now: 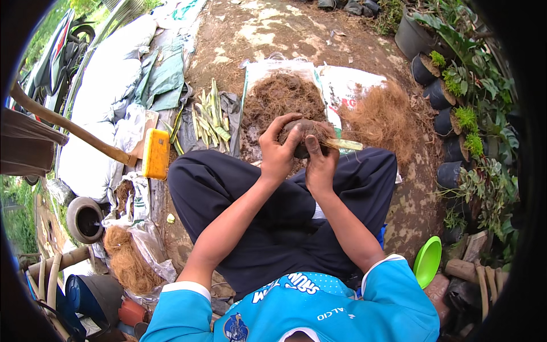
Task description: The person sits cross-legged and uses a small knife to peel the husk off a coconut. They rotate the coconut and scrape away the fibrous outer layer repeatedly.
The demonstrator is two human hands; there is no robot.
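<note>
Both of my hands are raised above my crossed legs and wrap around a ball of dark soil and fibre (302, 150), from which a pale green leaf piece (348, 144) sticks out to the right. My left hand (280, 147) presses the ball's left side with fingers over its top. My right hand (322, 160) holds its right side, thumb on the front. Just beyond lies a sack (277, 66) with a heap of moist brown fibre and soil (284, 96). Loose reddish-brown fibre (378, 119) covers part of a second white sack (342, 77). Cut leaf pieces (211, 117) lie left on dark plastic.
A yellow container (156, 154) stands left, by a wooden handle (72, 124). White sacks, a bag of fibre (130, 260), and a round dark pot (84, 220) are farther left. Potted plants (444, 92) line the right side; a green plastic bowl (427, 262) is at lower right.
</note>
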